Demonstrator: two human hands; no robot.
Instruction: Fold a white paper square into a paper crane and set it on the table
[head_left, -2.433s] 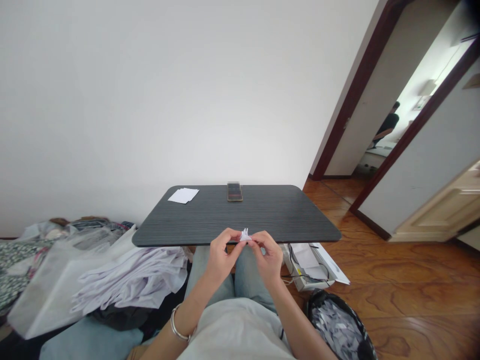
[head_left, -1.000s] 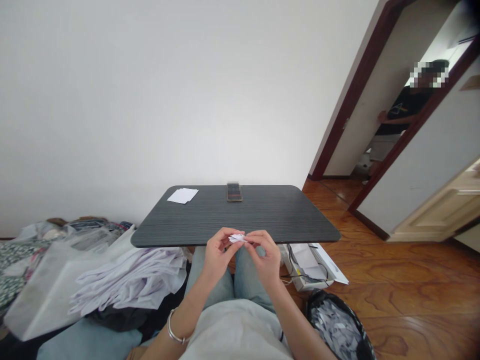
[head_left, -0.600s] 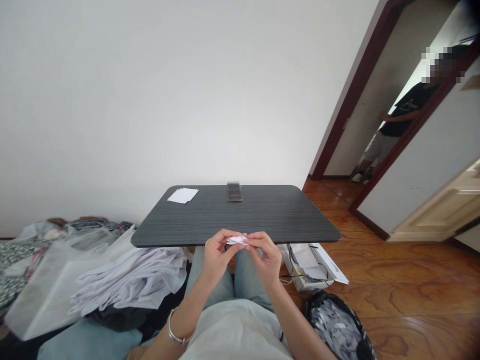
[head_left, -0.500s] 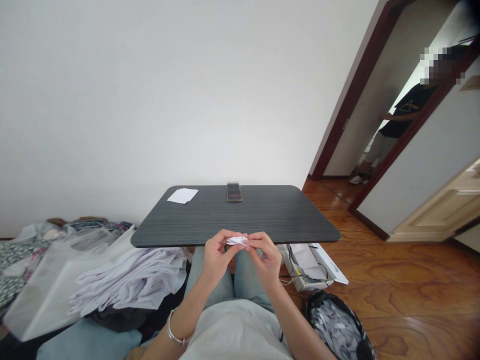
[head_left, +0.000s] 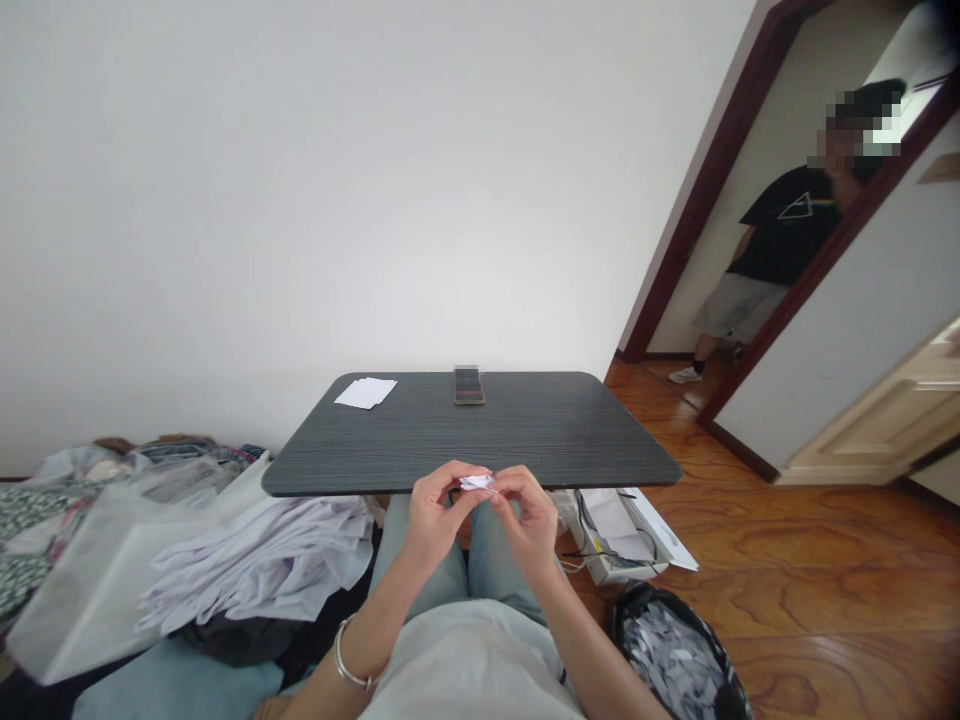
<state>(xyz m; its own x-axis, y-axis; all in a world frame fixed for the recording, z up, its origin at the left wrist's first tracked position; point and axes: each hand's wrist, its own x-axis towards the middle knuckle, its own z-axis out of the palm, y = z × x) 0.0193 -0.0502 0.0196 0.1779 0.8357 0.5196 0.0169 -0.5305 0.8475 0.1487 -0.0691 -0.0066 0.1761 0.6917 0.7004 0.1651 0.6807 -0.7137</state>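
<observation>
A small folded piece of white paper is pinched between both my hands, just above the near edge of the dark table. My left hand grips its left side with thumb and fingertips. On the right side, my right hand closes thumb and fingers on the same paper. The exact folds are too small to make out. A few flat white paper sheets lie at the table's far left, and a phone rests at the far middle edge.
A bag of paper scraps stands on the floor at lower right. Beside it, a white box holds papers and cables. Folded white cloth and other fabric pile up at left. A person stands in the doorway at right.
My hands stay at the table edge; the right shifts slightly left and the paper turns a little in the fingers. In the doorway, the person has moved left into fuller view.
</observation>
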